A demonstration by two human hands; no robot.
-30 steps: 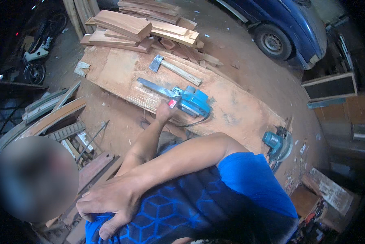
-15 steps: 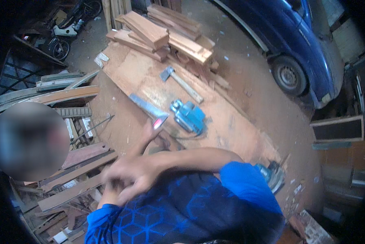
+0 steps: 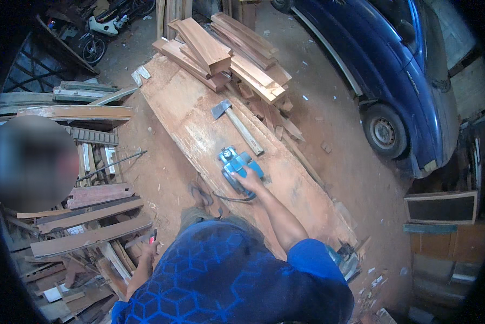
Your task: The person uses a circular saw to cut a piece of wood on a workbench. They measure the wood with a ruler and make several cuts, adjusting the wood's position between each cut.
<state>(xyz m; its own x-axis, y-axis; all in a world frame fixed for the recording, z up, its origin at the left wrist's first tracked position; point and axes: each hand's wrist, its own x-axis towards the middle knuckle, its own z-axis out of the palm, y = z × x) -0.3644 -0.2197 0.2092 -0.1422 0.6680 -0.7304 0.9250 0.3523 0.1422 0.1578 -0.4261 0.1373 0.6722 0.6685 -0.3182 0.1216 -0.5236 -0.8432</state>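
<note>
My right hand is closed over the top of a blue electric planer, which rests on the long wooden workbench. A dark cord loops from the planer toward my body. Down at my left side, my left hand is closed around a tool with a red-and-dark handle. Its greyish flat part is mostly hidden against the boards, so its kind is unclear. Just beyond the planer lies a hatchet with a wooden handle, its head pointing away to the left.
Stacked timber covers the far end of the bench. Boards and scrap wood fill the left side, near a person with a blurred head. A blue car stands at the right. Another power tool is at the bench's near end.
My right hand has moved from my left forearm onto the planer. The left hand has lowered the long metallic tool from beside the bench to my left side.
</note>
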